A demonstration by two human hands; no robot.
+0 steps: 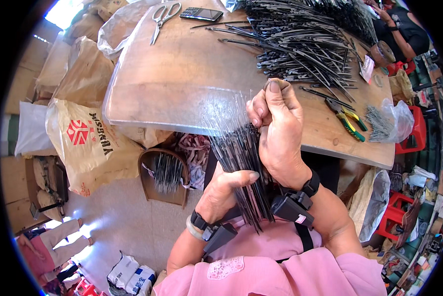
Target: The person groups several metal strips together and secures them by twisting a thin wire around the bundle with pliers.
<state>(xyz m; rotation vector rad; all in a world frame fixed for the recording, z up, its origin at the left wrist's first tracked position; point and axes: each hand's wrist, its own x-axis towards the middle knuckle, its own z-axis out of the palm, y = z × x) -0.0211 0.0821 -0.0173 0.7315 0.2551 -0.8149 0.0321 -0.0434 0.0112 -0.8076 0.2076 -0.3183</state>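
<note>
My left hand (221,193) is wrapped round a thick bundle of thin black rods (237,153), its thumb lying across the front. The bundle tilts over my lap at the table's near edge, and thin silvery wire ends fan out from its top. Beside the upper part of the bundle is my right hand (280,123), fingers curled and thumb pressed to the fingertips. Whatever is in that pinch is too small to make out. A large heap of similar black rods (300,49) covers the far right of the table (172,79).
Pliers with yellow-green handles (349,121) lie right, near small silvery pieces (378,124) and a clear bag (403,121). Scissors (162,20) and a phone (201,14) lie far left. A brown holder (145,190) with rods stands below. Another person (404,32) sits far right.
</note>
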